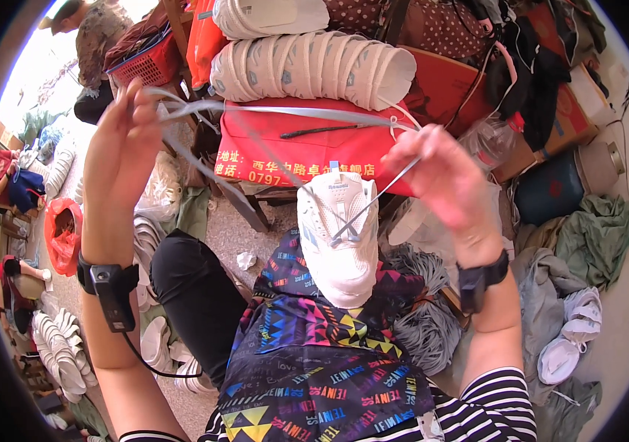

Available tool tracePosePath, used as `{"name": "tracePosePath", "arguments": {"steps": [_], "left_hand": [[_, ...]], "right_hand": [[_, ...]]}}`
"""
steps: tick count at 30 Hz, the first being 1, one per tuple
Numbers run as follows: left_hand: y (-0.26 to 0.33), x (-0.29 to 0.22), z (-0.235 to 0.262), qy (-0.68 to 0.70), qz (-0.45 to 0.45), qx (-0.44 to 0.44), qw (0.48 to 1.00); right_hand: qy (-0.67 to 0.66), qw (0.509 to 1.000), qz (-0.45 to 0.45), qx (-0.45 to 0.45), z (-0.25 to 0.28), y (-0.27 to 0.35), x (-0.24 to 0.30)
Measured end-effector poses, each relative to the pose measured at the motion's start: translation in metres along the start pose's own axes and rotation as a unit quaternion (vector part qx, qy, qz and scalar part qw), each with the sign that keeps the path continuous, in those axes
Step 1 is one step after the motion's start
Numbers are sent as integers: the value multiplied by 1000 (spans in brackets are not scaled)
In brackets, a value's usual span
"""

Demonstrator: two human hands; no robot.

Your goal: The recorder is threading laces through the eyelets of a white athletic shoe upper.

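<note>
A white sneaker (340,254) rests on my lap with its toe toward me, and lace crosses over its front. From the shoe rise the two sides of a grey shoelace (292,112), stretched in loops between my raised hands. My left hand (124,136), up at the left, has its fingers bent around one part of the lace. On the right, my right hand (443,173) pinches the lace near the fingertips, a little blurred. Both hands are above the shoe and apart from it. A patterned apron (322,368) covers my lap under the shoe.
Ahead, a stool with a red cover (270,147) bears a row of nested shoe uppers (311,70). A bundle of grey laces (429,324) lies right of my lap. White shoes (568,346) and a green cloth (598,239) are farther right. A red bag (62,228) stands left.
</note>
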State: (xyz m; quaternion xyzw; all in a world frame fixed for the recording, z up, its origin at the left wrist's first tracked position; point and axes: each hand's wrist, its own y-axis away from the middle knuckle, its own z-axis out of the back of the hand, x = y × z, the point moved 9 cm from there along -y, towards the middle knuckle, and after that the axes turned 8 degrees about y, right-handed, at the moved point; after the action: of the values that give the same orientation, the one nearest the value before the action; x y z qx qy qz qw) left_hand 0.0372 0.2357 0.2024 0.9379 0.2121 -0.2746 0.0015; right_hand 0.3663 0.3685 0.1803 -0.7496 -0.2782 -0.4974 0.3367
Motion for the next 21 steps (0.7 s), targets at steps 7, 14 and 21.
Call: {"name": "tracePosePath", "arguments": {"steps": [7, 14, 21], "left_hand": [[59, -75, 205, 79, -42, -187, 978], [137, -120, 338, 92, -27, -344, 934], [196, -303, 423, 227, -149, -369, 889]], "right_hand": [[-206, 972, -67, -93, 151, 8, 16], [-223, 883, -141, -389, 281, 96, -3], [-164, 795, -68, -579, 497, 251, 111]]}}
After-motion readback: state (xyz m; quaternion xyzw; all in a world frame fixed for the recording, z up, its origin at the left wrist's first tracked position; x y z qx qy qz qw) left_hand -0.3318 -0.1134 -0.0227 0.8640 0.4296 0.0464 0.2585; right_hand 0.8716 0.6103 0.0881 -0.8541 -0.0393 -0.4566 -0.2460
